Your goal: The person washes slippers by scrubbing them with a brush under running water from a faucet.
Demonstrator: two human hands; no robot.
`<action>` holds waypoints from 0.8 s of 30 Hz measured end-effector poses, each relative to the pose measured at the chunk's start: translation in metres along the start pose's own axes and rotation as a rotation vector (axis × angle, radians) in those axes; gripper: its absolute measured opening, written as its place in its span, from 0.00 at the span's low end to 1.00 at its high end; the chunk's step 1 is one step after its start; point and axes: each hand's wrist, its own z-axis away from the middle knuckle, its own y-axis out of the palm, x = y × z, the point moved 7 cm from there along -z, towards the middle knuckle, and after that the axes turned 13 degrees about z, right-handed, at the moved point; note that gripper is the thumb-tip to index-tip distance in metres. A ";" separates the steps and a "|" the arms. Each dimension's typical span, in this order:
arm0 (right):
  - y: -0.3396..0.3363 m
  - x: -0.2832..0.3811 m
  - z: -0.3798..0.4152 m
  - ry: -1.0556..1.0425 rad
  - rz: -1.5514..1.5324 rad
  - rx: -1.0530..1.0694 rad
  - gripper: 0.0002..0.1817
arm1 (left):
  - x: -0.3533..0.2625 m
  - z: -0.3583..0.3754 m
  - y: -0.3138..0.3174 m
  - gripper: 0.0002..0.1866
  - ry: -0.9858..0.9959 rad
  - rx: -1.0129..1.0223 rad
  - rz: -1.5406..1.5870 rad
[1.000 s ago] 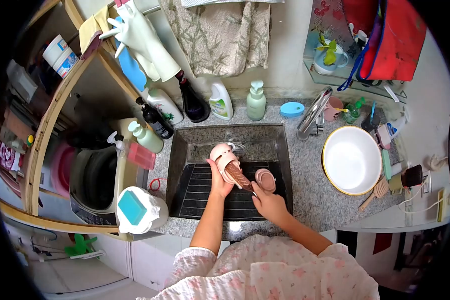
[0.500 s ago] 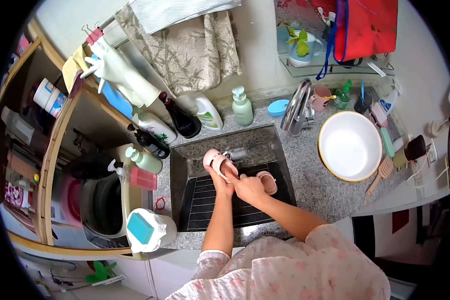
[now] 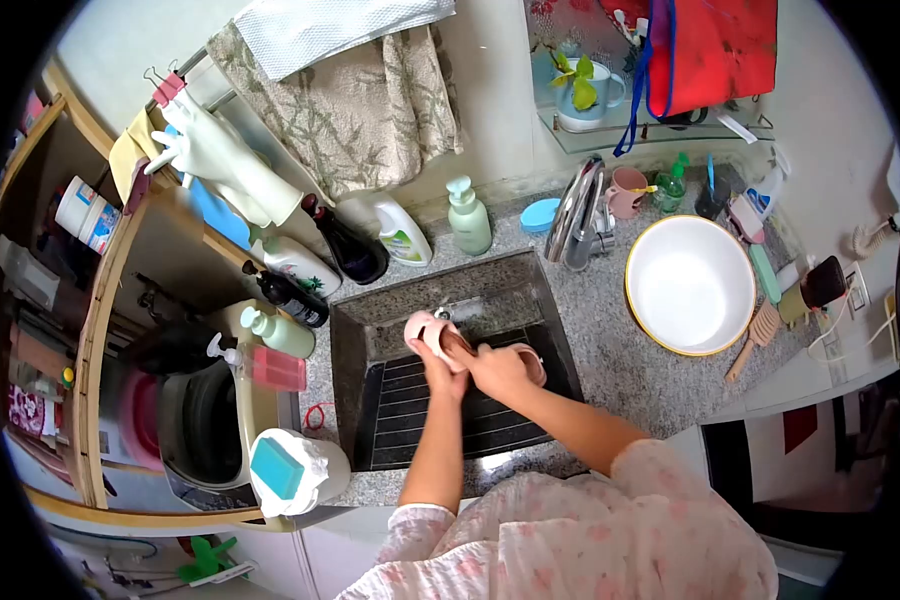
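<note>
A small pink clog (image 3: 426,327) is held up over the dark stone sink (image 3: 375,300). Its heel end and underside are gripped by my left hand (image 3: 441,374), fingers closed round it. My right hand (image 3: 498,373) is closed at the shoe's opening, on a brown thing (image 3: 457,347) that looks like a brush and reaches into the shoe; the fingers hide most of it. Partly behind my right hand, a second pink clog (image 3: 534,363) lies on the black ribbed mat (image 3: 395,420) in the sink.
A chrome faucet (image 3: 576,215) stands behind the sink. To its right are a white basin (image 3: 690,285) and a wooden-handled brush (image 3: 755,340). Several bottles, including a green pump bottle (image 3: 469,217), line the back and left. A blue sponge (image 3: 278,468) tops a white tub (image 3: 320,480).
The view has shifted slightly. My right hand and the brown thing have moved a little against the shoe, and the hand now covers more of the second clog.
</note>
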 end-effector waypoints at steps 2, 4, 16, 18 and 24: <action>0.006 0.004 -0.001 -0.031 -0.022 0.029 0.27 | -0.004 -0.005 -0.006 0.39 0.018 -0.006 -0.007; -0.005 -0.002 0.021 -0.123 -0.069 0.034 0.29 | -0.030 -0.003 0.004 0.40 -0.035 0.375 -0.032; 0.007 0.010 0.032 -0.049 -0.182 0.088 0.28 | -0.024 -0.010 -0.026 0.48 -0.076 0.136 0.104; 0.015 0.008 0.008 0.085 -0.170 -0.043 0.26 | 0.015 -0.004 -0.022 0.50 -0.246 0.142 0.211; 0.027 0.031 0.034 0.018 -0.332 0.112 0.31 | -0.032 -0.018 -0.032 0.51 -0.121 0.134 0.175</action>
